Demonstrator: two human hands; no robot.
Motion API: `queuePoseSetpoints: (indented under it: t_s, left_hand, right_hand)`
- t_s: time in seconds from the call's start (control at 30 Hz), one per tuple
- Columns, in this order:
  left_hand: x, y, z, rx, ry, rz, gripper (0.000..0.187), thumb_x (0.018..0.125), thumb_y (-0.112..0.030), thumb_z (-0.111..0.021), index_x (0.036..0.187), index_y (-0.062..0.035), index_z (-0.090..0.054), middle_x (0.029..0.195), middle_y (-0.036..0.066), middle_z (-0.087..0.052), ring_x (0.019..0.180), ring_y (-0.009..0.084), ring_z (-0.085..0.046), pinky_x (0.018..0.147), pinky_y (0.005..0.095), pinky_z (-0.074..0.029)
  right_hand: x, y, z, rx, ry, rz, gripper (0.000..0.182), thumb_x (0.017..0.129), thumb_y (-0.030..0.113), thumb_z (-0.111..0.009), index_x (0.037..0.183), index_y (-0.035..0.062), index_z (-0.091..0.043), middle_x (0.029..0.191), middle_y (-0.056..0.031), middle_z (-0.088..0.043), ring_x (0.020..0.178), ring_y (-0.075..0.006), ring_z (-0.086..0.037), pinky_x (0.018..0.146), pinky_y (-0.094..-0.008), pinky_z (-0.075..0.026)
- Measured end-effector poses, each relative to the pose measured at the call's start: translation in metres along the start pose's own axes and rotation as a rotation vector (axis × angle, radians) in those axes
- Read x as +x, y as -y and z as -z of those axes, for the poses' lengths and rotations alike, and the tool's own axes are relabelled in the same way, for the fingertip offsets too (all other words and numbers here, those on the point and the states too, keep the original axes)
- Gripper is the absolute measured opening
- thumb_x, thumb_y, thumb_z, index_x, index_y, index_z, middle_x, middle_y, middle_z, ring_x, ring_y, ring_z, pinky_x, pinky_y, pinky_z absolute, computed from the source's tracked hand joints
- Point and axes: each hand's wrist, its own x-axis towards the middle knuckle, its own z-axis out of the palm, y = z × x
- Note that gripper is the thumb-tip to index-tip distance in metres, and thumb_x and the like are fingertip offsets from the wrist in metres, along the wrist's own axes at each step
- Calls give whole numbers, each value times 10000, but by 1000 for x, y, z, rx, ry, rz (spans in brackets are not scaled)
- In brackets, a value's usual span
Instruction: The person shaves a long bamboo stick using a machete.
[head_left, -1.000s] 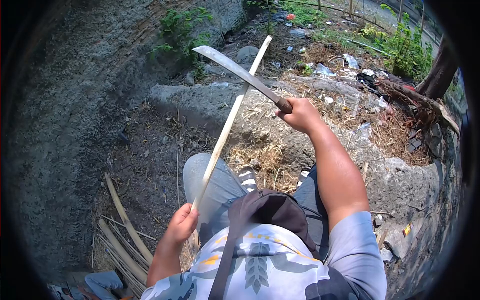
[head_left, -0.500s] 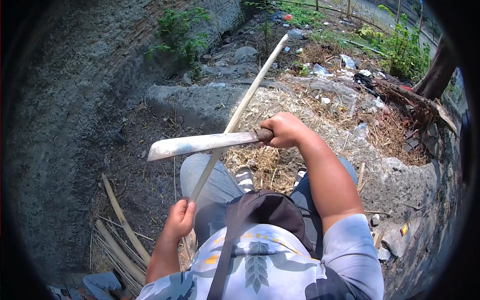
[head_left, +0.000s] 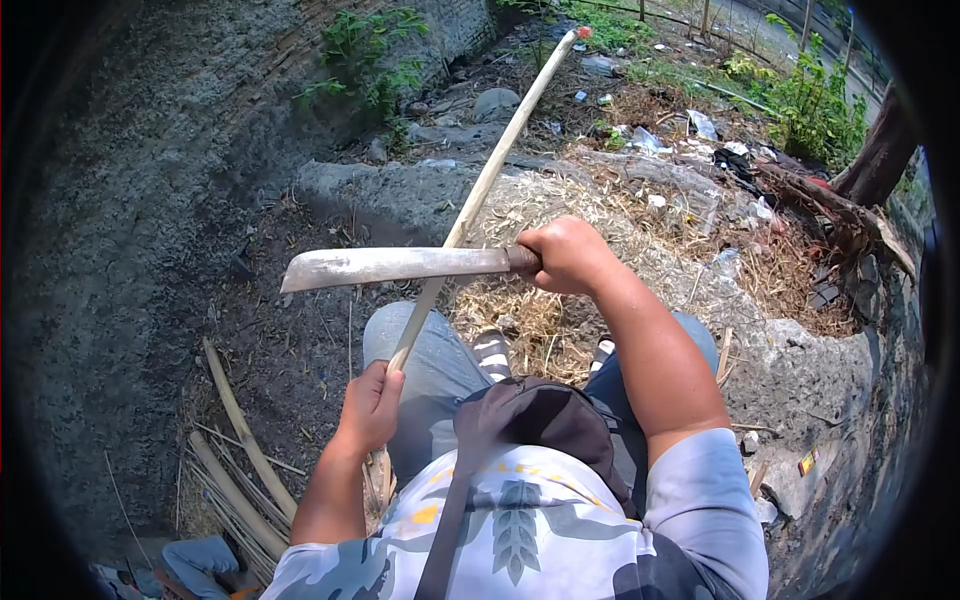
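My right hand (head_left: 566, 256) is wrapped round the dark handle of a machete (head_left: 400, 266), its broad blade lying level and pointing left. The blade crosses over a long pale wooden stick (head_left: 498, 158) around its middle and overlaps it in this view. Gripping the lower end of the stick is my left hand (head_left: 372, 404), thumb along the wood, close by my left knee. From there the stick slants up and away to the right. Its lowest end is hidden by the hand.
Stripped poles and thin sticks (head_left: 240, 490) lie at the lower left, near another person's leg (head_left: 200, 565). A rough wall (head_left: 130, 250) rises on the left. Wood shavings (head_left: 520, 320) cover the ground between my feet. Farther off are litter (head_left: 700, 125) and a tree trunk (head_left: 880, 150).
My left hand has moved up and slightly right, carrying the stick farther forward. The machete blade has tilted nearer level and its face has turned, looking darker now.
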Motion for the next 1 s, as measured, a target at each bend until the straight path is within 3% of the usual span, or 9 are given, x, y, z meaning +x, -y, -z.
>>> queuePoseSetpoints:
  t_s: [0.27,0.37,0.53,0.77,1.0]
  left_hand:
    - [5,7,-9,12,-25,-62,200,1071,-197,-581,981,-21,-613,607,94,-531,546,137,-494,530,349,-410]
    - [8,1,-9,32,-44,-56,194,1071,-192,-582,990,-19,-617,609,91,-533,546,138,-499,528,351,-408]
    - [19,-10,-12,53,-52,-96,194,1073,-200,-579,1020,-18,-623,611,112,-554,538,172,-533,530,359,-414]
    - [21,-25,-18,129,-4,-48,215,1076,-212,-573,1025,-10,-623,624,130,-573,550,208,-557,552,384,-430]
    - [37,-22,-31,56,5,-35,227,1072,-218,-577,1029,-1,-626,652,128,-589,578,212,-557,574,394,-436]
  right_hand:
    - [-4,-17,0,-36,51,-98,180,734,201,-738,905,151,-716,847,-153,-729,874,-393,-712,765,-514,-565]
    - [-2,-6,9,-11,77,-139,254,706,168,-736,958,142,-743,903,-145,-754,926,-370,-726,859,-490,-578]
    - [1,20,-4,-47,31,-15,235,721,201,-751,949,146,-745,909,-124,-759,925,-356,-733,849,-487,-586]
    - [0,0,2,25,194,-160,228,707,165,-734,934,175,-752,916,-117,-759,947,-345,-731,842,-481,-580]
    - [1,27,-11,-52,162,-49,251,733,215,-748,981,182,-752,930,-119,-759,950,-337,-738,853,-470,-584]
